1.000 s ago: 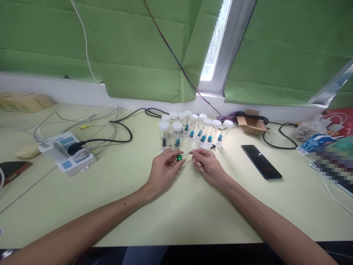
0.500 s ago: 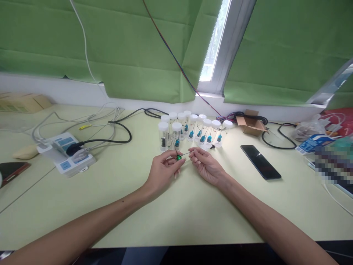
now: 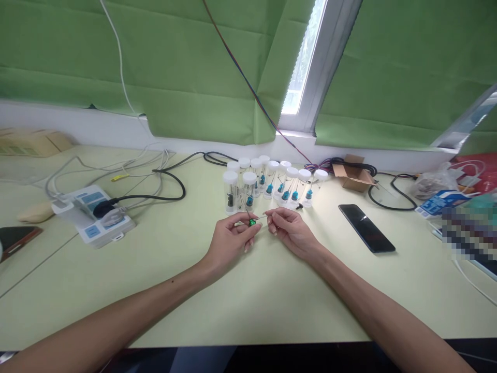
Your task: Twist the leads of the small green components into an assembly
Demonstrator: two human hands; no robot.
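Left hand pinches the green piece, near side of the capped vials; right hand holds a thin rod by its right end; both look light, stiff, though tiny here; best gripped at the green sides.

place: a workroom or office; which of the two cannot be told
light: a window between green blinds
furniture: a long pale surface against the wall
electrics: a power strip crowded with plugs, cables trailing
small parts: capped clear tubes with blue pieces inside
clutter: a phone, an open cardboard box
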